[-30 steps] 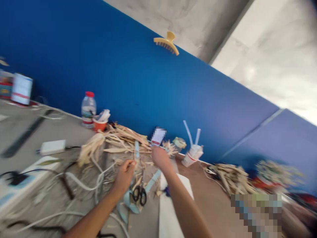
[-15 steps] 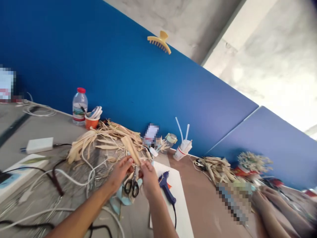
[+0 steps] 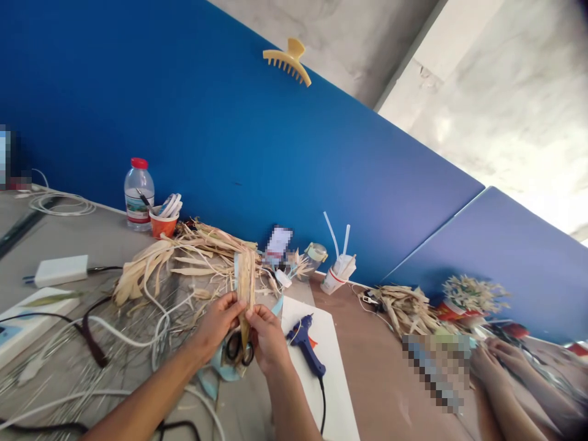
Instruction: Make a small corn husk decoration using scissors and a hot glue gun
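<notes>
Both hands pinch one strip of dried corn husk (image 3: 247, 278), held upright over the table. My left hand (image 3: 219, 326) grips its left edge, and my right hand (image 3: 267, 335) has its right edge between thumb and fingers. The strip's narrow lower end hangs between the hands. Behind it lie scissors (image 3: 233, 348) with black handles, their blades hidden. Pale blue scraps (image 3: 225, 369) lie under and around the scissors. Beyond my hands is a heap of husks (image 3: 206, 239). A blue glue gun (image 3: 309, 349) rests to the right on a white board (image 3: 339, 373).
Cables (image 3: 124, 334) and thin wires spread across the left. A bottle (image 3: 139, 196), an orange cup (image 3: 164, 226) and a white cup with straws (image 3: 334, 280) stand along the blue partition (image 3: 193, 122). Another person's hands (image 3: 493, 361) are at the far right.
The husk strip has turned from leaning left to upright, and its lower end now covers part of the scissors. Both hands still grip it. The view has shifted slightly.
</notes>
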Demonstrator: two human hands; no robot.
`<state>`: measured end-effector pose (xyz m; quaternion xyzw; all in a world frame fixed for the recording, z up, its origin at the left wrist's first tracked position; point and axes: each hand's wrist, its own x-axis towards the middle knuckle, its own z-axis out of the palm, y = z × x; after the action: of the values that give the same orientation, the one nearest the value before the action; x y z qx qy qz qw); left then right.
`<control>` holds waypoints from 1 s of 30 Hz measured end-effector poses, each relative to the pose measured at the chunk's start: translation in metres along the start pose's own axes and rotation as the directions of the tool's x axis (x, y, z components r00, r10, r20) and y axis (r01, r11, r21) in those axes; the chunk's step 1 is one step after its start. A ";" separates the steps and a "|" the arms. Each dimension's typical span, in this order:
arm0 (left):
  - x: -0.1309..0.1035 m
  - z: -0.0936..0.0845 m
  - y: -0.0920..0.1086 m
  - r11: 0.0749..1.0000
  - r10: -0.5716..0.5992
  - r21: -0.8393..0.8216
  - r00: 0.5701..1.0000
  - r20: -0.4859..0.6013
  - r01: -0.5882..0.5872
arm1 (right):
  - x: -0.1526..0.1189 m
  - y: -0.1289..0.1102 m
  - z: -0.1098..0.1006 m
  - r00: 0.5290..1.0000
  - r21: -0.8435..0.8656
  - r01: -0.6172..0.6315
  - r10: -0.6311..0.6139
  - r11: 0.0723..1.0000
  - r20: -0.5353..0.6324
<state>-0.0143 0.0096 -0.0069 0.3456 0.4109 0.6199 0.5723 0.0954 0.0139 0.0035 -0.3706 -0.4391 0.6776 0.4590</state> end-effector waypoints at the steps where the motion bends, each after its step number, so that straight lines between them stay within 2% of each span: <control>1: -0.001 0.001 0.000 1.000 0.000 -0.022 1.000 0.003 0.000 | -0.001 -0.001 -0.001 0.999 0.071 -0.040 0.040 0.997 0.013; 3: -0.003 0.003 0.000 0.999 0.001 -0.054 1.000 0.006 0.000 | -0.003 -0.005 -0.002 0.994 0.171 -0.108 0.107 0.979 0.016; 6: -0.006 0.006 0.002 0.997 -0.008 -0.082 1.000 0.002 0.008 | -0.005 -0.008 -0.002 0.993 0.200 -0.121 0.119 0.972 0.025; 8: -0.007 0.007 0.003 0.996 -0.001 -0.084 1.000 0.001 0.001 | -0.005 -0.008 -0.002 0.992 0.161 -0.121 0.116 0.980 0.039; 12: -0.005 0.003 0.004 0.997 0.012 -0.071 1.000 -0.017 -0.013 | -0.003 -0.004 -0.003 0.999 0.025 -0.051 0.051 0.998 -0.018; 15: -0.001 -0.002 0.004 0.997 0.060 -0.042 0.997 -0.056 -0.063 | -0.001 -0.004 -0.006 0.999 0.042 -0.029 0.030 0.999 -0.021; 17: 0.000 -0.004 0.004 0.995 0.085 0.056 0.995 -0.050 -0.082 | -0.001 -0.009 -0.008 0.999 0.089 0.017 -0.014 0.996 -0.034; 20: -0.003 -0.001 0.000 0.960 0.141 0.237 0.989 0.040 -0.146 | -0.003 -0.017 -0.008 0.996 0.158 0.092 -0.089 0.983 -0.025; 23: -0.008 0.005 -0.005 0.906 0.172 0.384 0.984 0.054 -0.179 | -0.003 -0.018 -0.008 0.991 0.134 0.136 -0.136 0.982 -0.003; 27: -0.010 0.008 -0.007 0.893 0.102 0.435 0.993 0.057 -0.116 | 0.004 -0.011 -0.011 0.996 0.095 0.043 -0.036 0.995 -0.079; 30: -0.006 0.005 -0.004 0.898 0.052 0.434 0.997 0.051 -0.069 | 0.008 -0.007 -0.014 0.993 0.006 0.022 -0.021 1.000 -0.117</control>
<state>-0.0077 0.0044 -0.0078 0.4891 0.5171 0.5230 0.4689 0.1079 0.0265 0.0049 -0.4030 -0.4131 0.6514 0.4926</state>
